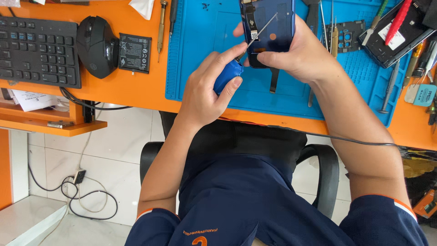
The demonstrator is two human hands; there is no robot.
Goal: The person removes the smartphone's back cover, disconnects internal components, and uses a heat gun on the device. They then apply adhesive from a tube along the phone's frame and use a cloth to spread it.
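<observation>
Over the blue mat (200, 54) on your orange desk (136, 86), your right hand (300, 54) grips the opened blue phone (268, 27); your left hand (205, 91) is closed around the blue-handled screwdriver (227, 75). Keep the phone braced and the thin shaft square to the screw

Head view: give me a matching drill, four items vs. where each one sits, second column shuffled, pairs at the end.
Items:
1. screwdriver
2. phone
3. mouse
4. loose battery

Places:
A. on the orange desk, between the mouse and the blue mat
B. in the left hand, tip on the phone
C. beside the keyboard, on its right
D. held by the right hand over the blue mat

Pairs: 1-B, 2-D, 3-C, 4-A
</observation>
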